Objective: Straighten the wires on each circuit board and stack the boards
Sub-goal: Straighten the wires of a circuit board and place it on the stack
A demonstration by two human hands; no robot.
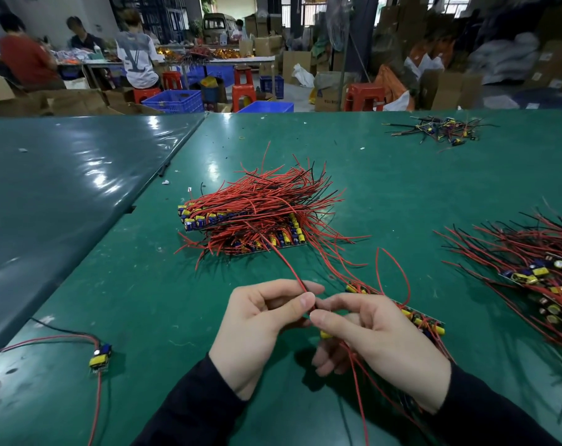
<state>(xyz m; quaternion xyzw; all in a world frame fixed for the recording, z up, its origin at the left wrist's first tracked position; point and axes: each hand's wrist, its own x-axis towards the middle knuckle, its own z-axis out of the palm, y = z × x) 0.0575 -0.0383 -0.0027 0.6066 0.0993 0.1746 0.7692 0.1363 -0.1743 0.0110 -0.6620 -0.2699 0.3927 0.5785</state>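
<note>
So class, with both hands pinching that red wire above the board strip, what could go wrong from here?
1. The left hand and right hand pinch one thin red wire; a hard pull might strain its joint on the long circuit board strip.
2. Looped red wires beside it could snag the fingers.
3. The tangled stack of boards with red and black wires looks uneven; another board may slide off.
</note>
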